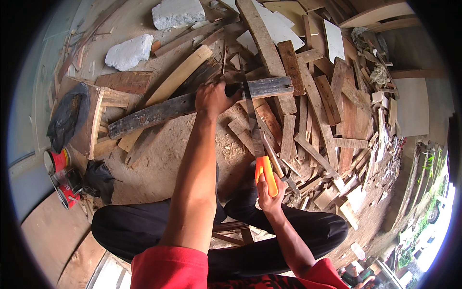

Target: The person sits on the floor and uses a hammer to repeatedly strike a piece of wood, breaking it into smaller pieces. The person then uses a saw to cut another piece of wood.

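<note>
Weathered plank [154, 115]: lay aslant across a pale timber [187, 67] and a long beam [264, 43].
Plank handling: looked stiff and fairly heavy, likely to bear firm pressure; its rough, worn face seemed readier to splinter than to slip.
Handsaw [252, 118]: its blade crossed the plank near the right end; whether the teeth had bitten in could not be told.
Saw handling: probably light, the thin blade liable to flex if twisted; the orange handle [268, 178] was the place to grip.
Left hand [214, 98]: curled over the plank just left of the blade, thumb reaching toward it; the fingertips could not be made out.
Right hand [270, 196]: closed around the orange handle.
Plank hold: seemed best from above, left of the blade, thumb well clear of the teeth.
</note>
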The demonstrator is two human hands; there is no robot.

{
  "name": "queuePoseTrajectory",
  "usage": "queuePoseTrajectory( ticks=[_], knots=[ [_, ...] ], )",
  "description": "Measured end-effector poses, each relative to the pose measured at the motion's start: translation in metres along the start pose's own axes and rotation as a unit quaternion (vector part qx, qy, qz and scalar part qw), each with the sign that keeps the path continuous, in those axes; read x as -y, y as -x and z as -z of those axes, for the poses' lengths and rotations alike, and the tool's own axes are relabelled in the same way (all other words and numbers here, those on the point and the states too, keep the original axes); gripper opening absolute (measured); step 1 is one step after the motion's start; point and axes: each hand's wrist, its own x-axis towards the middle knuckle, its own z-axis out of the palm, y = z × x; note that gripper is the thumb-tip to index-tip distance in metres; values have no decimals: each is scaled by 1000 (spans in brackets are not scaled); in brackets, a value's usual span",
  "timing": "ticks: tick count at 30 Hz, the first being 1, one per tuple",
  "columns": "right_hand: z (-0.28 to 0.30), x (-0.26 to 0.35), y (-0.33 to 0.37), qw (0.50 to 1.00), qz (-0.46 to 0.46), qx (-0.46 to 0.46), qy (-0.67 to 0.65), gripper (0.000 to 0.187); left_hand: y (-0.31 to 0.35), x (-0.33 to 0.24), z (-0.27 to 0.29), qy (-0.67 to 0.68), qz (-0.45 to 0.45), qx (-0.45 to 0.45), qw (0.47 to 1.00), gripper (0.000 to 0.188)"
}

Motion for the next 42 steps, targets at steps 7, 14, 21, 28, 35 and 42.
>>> queuePoseTrajectory(
  ticks=[7,14,21,28,35,42],
  knots=[
    [1,3,-4,999,31,3,20,31,0,3,-3,-11,11,1,1000,66],
    [5,13,-6,998,30,18,44,26,0,1,-3,-43,16,10,999,74],
    [5,13,-32,999,0,39,21,31,0,4,-6,-38,32,37,998,78],
    [3,-3,-7,999,46,9,13,29,0,3,-5,-33,10,-12,999,67],
    [-6,-5,-18,996,91,-3,18,39,1,7,-13,-38,11,-32,999,67],
    [-12,8,-55,999,-13,12,-43,25,-1,1,-4,-3,24,50,998,61]
  ],
)
